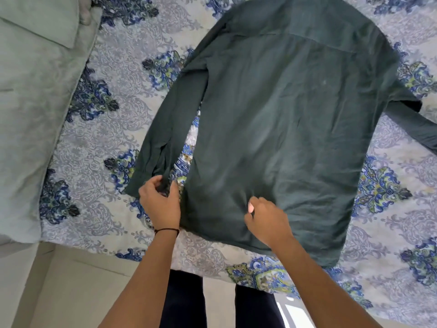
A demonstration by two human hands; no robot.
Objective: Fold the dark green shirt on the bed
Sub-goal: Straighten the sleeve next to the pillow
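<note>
At the far left a pale green blanket [30, 110] lies over the edge of the bed, with a pillow [40, 17] of the same colour at its far corner. Right of it the bed sheet [99, 138], grey with blue and green floral medallions, covers the rest of the bed. The left sleeve [163, 129] of the dark green shirt [283, 129] runs down from the shoulder toward the near edge, a strip of sheet showing between it and the body. The left hand [159, 204], a thin black band [166, 230] on its wrist, has its fingers curled around the sleeve's cuff, pinching the cloth. The shirt lies back up and spread flat across the middle of the bed, collar at the far side, hem near the person. The right hand [264, 220] rests on the lower part of the shirt, fingers bent and nipping a small bunch of the fabric. At the far right the other sleeve [413, 129] stretches out over the sheet. Below the bed edge, dark trousers [182, 301] and pale floor [71, 292] show.
</note>
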